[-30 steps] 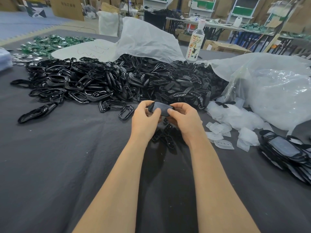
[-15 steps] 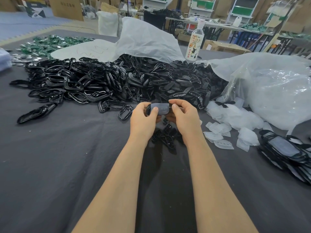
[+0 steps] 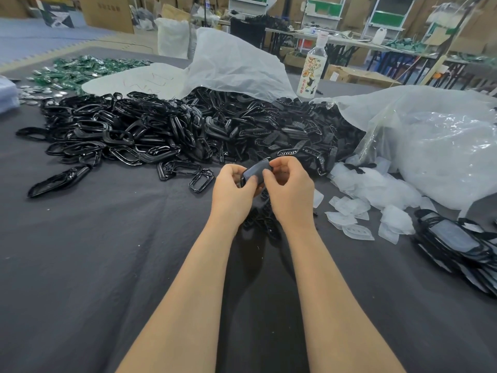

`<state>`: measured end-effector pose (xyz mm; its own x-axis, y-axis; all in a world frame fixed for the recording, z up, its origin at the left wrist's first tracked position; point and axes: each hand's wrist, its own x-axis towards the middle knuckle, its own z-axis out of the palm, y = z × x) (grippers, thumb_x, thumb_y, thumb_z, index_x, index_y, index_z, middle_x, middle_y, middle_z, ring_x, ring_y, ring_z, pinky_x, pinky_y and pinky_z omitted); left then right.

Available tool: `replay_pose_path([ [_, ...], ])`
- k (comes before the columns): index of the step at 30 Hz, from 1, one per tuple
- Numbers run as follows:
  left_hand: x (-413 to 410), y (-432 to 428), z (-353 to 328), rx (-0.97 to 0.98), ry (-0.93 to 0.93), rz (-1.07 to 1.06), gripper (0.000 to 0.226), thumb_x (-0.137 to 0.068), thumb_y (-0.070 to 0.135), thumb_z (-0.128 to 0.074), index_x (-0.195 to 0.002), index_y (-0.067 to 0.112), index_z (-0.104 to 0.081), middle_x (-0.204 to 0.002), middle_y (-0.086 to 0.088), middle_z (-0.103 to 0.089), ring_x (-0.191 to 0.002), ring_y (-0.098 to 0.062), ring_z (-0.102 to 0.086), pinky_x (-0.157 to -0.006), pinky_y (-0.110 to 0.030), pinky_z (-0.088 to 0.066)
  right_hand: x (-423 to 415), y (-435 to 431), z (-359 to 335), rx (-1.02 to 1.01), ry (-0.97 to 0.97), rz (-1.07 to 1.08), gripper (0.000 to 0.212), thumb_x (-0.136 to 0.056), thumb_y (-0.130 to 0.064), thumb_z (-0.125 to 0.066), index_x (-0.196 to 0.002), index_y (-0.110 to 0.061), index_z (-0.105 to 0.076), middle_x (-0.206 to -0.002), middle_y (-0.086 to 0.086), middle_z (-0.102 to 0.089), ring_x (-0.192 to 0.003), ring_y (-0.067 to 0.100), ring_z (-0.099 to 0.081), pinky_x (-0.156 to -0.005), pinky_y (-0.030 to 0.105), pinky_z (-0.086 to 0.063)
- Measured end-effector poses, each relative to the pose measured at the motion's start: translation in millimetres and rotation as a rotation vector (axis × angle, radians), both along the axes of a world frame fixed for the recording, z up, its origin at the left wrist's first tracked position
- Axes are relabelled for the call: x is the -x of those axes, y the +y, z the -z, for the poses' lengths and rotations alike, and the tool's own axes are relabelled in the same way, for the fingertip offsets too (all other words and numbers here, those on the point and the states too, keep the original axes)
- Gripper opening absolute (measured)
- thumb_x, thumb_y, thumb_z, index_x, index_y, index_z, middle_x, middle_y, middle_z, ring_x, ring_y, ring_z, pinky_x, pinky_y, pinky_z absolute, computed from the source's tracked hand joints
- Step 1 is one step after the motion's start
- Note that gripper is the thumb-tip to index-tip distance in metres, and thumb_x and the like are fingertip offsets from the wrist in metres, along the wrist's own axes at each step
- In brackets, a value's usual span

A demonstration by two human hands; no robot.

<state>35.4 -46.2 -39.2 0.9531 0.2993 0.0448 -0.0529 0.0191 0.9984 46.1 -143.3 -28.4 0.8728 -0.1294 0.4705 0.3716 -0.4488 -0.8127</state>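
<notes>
Frames (image 3: 129, 133) lie heaped on the far left. Your left hand (image 3: 231, 191) and right hand (image 3: 291, 196) both pinch the small black piece (image 3: 256, 170) with curled fingers (image 3: 279, 164), just above the tabletop (image 3: 107, 251) in the middle. Loosen your pinch and it may drop among the black bits (image 3: 262, 220) below and get mixed up.

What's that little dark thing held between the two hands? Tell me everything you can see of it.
The piece is small, flat and oblong with rounded corners: a black rim round a dull grey face, plastic by the look. It is held tilted, right end higher, above the dark cloth, just before the heap of black parts. The left hand grips its lower end, thumb on the grey face; the right hand pinches its upper end. Its underside is hidden.
</notes>
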Motion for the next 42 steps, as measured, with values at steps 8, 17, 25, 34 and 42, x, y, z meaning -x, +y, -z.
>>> replay_pose_path([
  [8, 2.5, -0.3, -2.5, -0.124, -0.066, 0.018, 0.025, -0.094, 0.009, -0.058, -0.086, 0.032, -0.054, -0.081, 0.013, -0.064, -0.068, 0.01, -0.063, -0.063, -0.009, -0.051, -1.9, 1.8, -0.3, -0.108, 0.125, -0.033, 0.008, -0.087, -0.006, -0.062, -0.089, -0.012, -0.058, -0.083, -0.005, -0.061, -0.074, 0.006, -0.058, -0.069, 0.015, -0.047],
  [17, 1.0, 1.0, -2.2, -0.058, -0.045, -0.047, 0.02, -0.095, 0.007, -0.055, -0.102, 0.026, -0.057, -0.095, 0.005, -0.066, -0.094, -0.012, -0.064, -0.085, -0.025, -0.052, 4.3, 9.1, 0.4, 0.075, -0.04, -0.06, 0.014, -0.084, -0.005, -0.063, -0.087, -0.015, -0.054, -0.082, -0.003, -0.058, -0.072, 0.009, -0.054, -0.064, 0.011, -0.041],
  [25, -0.4, 1.3, -0.7, -0.035, -0.063, -0.062, 0.025, -0.094, 0.005, -0.054, -0.094, 0.03, -0.055, -0.091, 0.008, -0.065, -0.092, -0.013, -0.065, -0.087, -0.029, -0.054, 4.9, 8.2, 2.5, 0.112, -0.062, -0.049, 0.002, -0.086, -0.009, -0.065, -0.086, -0.01, -0.067, -0.085, 0.001, -0.063, -0.072, 0.002, -0.054, -0.067, 0.005, -0.038],
  [34, 3.5, -2.2, -0.7, -0.24, -0.129, -0.003, 0.025, -0.094, 0.008, -0.054, -0.097, 0.032, -0.058, -0.096, 0.008, -0.068, -0.095, -0.013, -0.064, -0.089, -0.037, -0.053, 0.2, 1.5, 1.9, -0.031, -0.037, 0.044, 0.005, -0.087, -0.007, -0.063, -0.084, -0.011, -0.062, -0.069, -0.017, -0.057, -0.065, -0.008, -0.055, -0.063, 0.003, -0.038],
  [42, 3.2, -2.1, -0.2, -0.324, -0.134, 0.022, 0.025, -0.094, 0.007, -0.054, -0.098, 0.031, -0.057, -0.089, 0.019, -0.063, -0.092, -0.008, -0.063, -0.082, -0.027, -0.053, -3.2, -0.6, 2.6, -0.043, 0.055, 0.069, 0.007, -0.09, -0.011, -0.06, -0.084, -0.011, -0.061, -0.075, -0.008, -0.06, -0.071, 0.006, -0.055, -0.067, 0.011, -0.041],
])
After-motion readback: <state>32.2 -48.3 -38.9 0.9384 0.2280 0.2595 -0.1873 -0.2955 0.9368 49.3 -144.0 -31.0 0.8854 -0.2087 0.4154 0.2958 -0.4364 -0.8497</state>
